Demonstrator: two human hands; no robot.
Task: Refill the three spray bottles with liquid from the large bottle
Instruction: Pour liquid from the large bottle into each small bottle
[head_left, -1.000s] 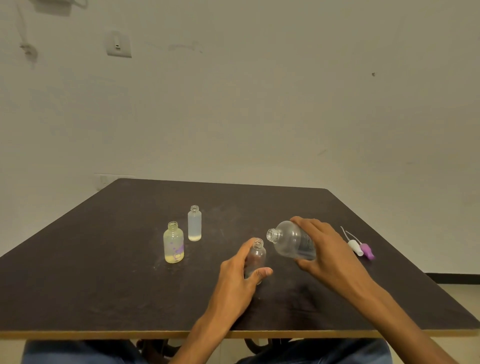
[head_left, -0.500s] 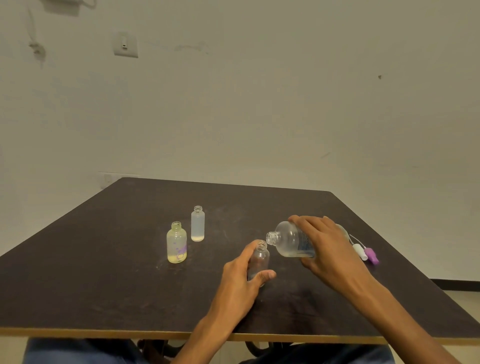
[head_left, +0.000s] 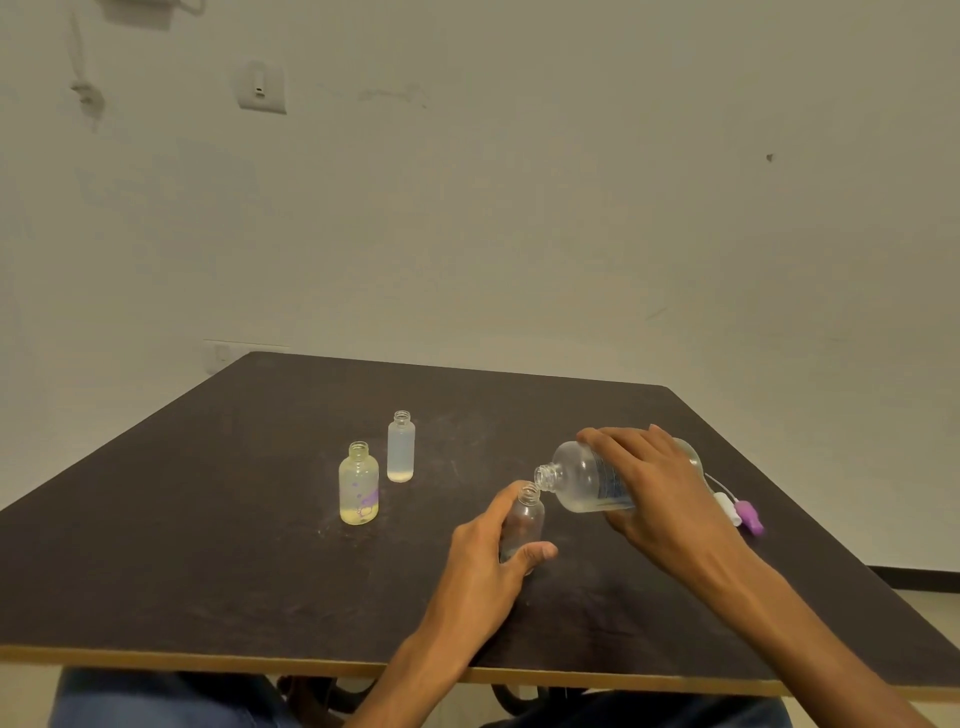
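While the large bottle (head_left: 587, 480) lies tipped nearly level in the right hand (head_left: 657, 491), its open neck sits just above and to the 3 o'clock side of the mouth of the small clear spray bottle (head_left: 523, 522). Right fingers are curled over the top of the large bottle, thumb underneath. The left hand (head_left: 485, 564) wraps the small bottle, thumb across its front, steadying it upright on the desk (head_left: 208, 545).

Progress, judged: pour into the first bottle looks barely begun. Small clear bottle appears almost empty; no stream can be made out. Two others wait uncapped, well apart at 9 to 10 o'clock from the hands: a yellow-tinted bottle (head_left: 358, 483) with purple print, and behind it a frosted white bottle (head_left: 400, 447). Each holds only a shallow layer at the bottom. So all three fills seem outstanding, then recapping.

Materials: large bottle is clear plastic, round-shouldered, threaded neck, blue printing on its side, liquid pooled along its lower wall. Small bottles are cylindrical with threaded necks; one clear, one translucent yellow, one milky. Desk is dark, matte, scuffed, with a pale edge strip. Spray tops (head_left: 740, 512), white and purple with thin dip tubes, lie at 3 o'clock beyond the right hand.
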